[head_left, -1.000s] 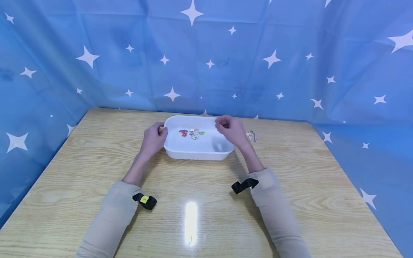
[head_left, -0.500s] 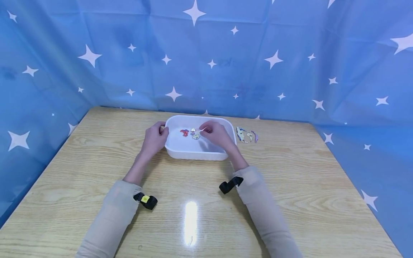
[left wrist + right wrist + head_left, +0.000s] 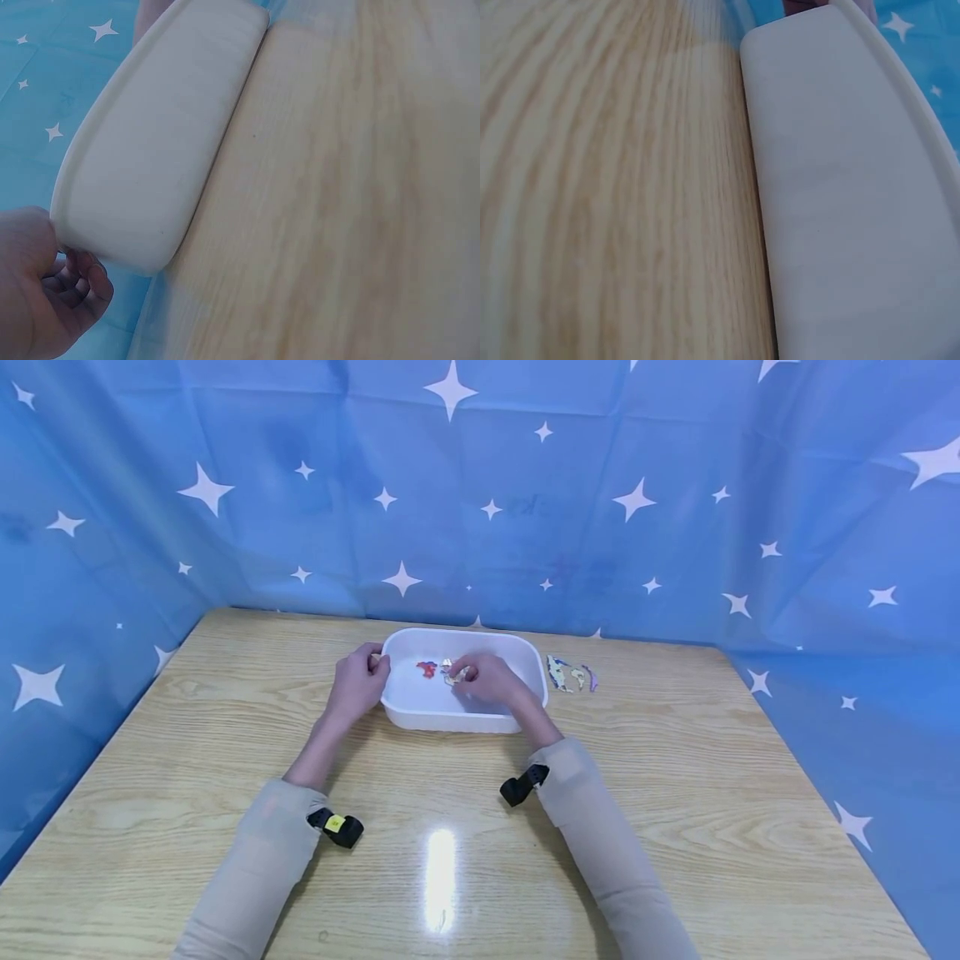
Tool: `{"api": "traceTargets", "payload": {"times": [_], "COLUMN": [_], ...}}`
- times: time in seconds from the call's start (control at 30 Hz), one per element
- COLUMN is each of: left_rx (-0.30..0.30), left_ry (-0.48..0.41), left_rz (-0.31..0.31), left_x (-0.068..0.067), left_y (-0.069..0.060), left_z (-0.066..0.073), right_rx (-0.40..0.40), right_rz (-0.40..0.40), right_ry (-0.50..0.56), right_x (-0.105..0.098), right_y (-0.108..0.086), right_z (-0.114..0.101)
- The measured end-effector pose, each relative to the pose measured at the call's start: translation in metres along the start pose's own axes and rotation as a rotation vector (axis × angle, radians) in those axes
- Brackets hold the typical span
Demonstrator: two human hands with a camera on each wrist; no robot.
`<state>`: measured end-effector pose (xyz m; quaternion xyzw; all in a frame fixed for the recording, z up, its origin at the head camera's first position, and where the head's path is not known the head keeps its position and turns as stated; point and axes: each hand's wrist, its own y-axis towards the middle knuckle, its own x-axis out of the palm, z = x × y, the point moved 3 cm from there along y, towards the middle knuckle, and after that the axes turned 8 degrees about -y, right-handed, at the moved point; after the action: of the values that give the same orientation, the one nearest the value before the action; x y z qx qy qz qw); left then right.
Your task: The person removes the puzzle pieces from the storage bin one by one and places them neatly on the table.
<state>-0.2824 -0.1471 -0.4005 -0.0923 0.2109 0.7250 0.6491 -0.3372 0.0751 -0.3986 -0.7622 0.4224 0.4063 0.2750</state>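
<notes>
A white plastic tray with rounded corners stands at the far middle of the table. My left hand grips its left rim; in the left wrist view the fingers of that hand curl under the edge of the tray. Inside lie small flat cut-out pieces: a red one and several pale ones close together. My right hand reaches into the tray, its fingertips down at the pale pieces. Whether they pinch one is hidden. The right wrist view shows only the tray's side wall.
More thin cut-out pieces lie on the table just right of the tray: a pale green and blue one, a cream one and a purple one. A blue star-patterned curtain hangs behind the wooden table.
My right hand has moved left from the tray's right rim, with a thin pale thing seen at its fingertips half a second ago, down to the pale pieces. The left hand stays put.
</notes>
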Motion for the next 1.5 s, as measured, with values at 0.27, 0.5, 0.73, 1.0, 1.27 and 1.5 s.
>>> {"api": "traceTargets", "payload": {"times": [0.27,0.5,0.73,1.0,1.27,1.5], "left_rx": [0.019,0.013,0.018,0.020,0.013,0.018], "left_ry": [0.000,0.000,0.006,0.007,0.010,0.007], "left_rz": [0.010,0.005,0.012,0.018,0.003,0.006], "left_x": [-0.001,0.000,0.000,0.000,0.001,0.001], "left_y": [-0.001,-0.001,-0.002,-0.001,0.000,0.000], "left_z": [0.001,0.001,0.002,0.002,0.000,-0.001], "right_rx": [-0.031,-0.030,-0.059,-0.085,-0.142,-0.099], "right_rz": [-0.003,-0.014,0.056,0.107,0.225,0.307], "right_ry": [-0.001,0.035,0.072,0.219,0.278,0.384], "right_x": [0.000,0.000,-0.004,-0.013,-0.028,-0.047], "right_y": [-0.003,-0.004,-0.008,-0.018,-0.031,-0.043], "right_z": [-0.003,-0.002,-0.002,-0.005,0.006,0.028]}}
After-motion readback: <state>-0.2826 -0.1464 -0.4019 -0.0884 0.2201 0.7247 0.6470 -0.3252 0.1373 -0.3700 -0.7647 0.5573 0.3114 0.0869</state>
